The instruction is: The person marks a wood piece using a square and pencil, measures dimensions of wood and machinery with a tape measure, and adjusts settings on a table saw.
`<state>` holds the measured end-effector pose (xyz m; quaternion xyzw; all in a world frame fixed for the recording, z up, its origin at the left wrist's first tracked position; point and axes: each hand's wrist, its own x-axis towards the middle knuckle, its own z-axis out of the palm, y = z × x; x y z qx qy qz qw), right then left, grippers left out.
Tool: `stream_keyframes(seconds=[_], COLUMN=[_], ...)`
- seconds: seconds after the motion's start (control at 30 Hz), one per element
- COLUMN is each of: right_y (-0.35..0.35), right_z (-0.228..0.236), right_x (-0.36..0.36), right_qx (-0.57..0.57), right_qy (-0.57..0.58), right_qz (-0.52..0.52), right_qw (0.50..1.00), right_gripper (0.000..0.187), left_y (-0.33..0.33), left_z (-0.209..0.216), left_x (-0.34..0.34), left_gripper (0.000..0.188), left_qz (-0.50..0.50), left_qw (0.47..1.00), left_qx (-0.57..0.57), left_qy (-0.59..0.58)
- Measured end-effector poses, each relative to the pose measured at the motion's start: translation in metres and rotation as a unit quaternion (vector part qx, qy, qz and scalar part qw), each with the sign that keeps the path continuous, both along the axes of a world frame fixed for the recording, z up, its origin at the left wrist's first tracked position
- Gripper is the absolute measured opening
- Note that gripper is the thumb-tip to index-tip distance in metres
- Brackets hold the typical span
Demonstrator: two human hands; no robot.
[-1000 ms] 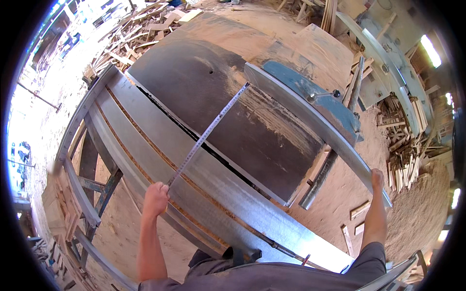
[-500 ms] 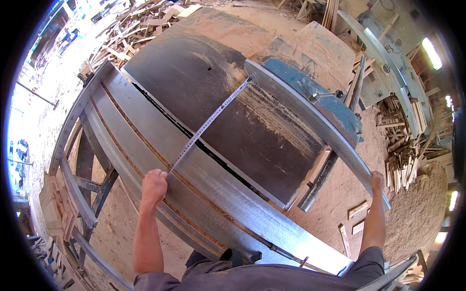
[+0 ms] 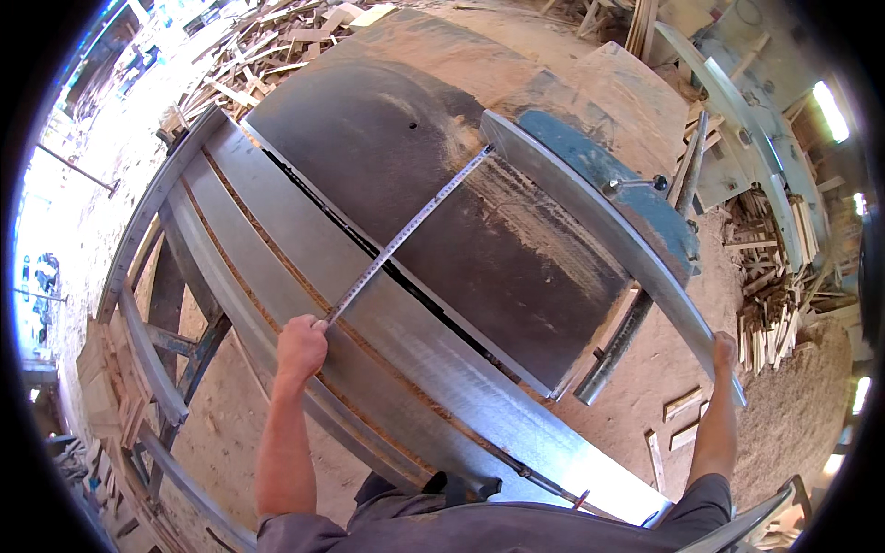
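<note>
My left hand (image 3: 302, 348) is closed on one end of a pale tape measure (image 3: 407, 230). From there the tape stretches over the silver grooved metal table (image 3: 277, 230), across a black slot and the dark machine top (image 3: 359, 120), to the long metal fence (image 3: 599, 230). Its far end lies by the fence's far tip. My right hand (image 3: 725, 355) is closed around the near end of that fence, at the right. Whatever else lies inside my left fist is hidden.
A blue metal bracket (image 3: 590, 152) with a lever handle stands behind the fence. A dark round bar (image 3: 608, 350) runs along the machine top's right edge. Offcut piles lie at the far left (image 3: 277, 41) and right (image 3: 770, 313), with loose wood blocks (image 3: 682, 404) on the dusty floor.
The whole scene has shifted slightly to the right in view. Both hands keep their holds, and the tape still spans between my left hand and the fence.
</note>
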<state>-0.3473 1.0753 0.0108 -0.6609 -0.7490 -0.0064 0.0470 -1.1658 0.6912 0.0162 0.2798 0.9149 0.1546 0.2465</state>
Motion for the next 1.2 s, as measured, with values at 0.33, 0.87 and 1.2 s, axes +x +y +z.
stream_keyframes(seconds=[0.33,0.87,1.2], right_y=[0.006,0.000,-0.004], right_z=[-0.003,0.011,0.018], right_x=[0.010,-0.013,-0.027], right_qx=[-0.014,-0.044,-0.052], right_qy=[0.016,0.058,0.067], right_qz=[0.001,-0.082,-0.105], right_qw=[1.000,0.994,0.991], right_gripper=[0.036,0.037,0.037], left_y=[0.002,0.002,0.002], left_z=[0.001,0.002,0.006], left_x=[-0.001,-0.003,-0.003], left_gripper=[0.032,0.030,0.030], left_qz=[-0.002,0.009,0.015], left_qw=[1.000,1.000,0.999], left_qx=[-0.011,-0.015,-0.023], left_qy=[0.000,-0.024,-0.032])
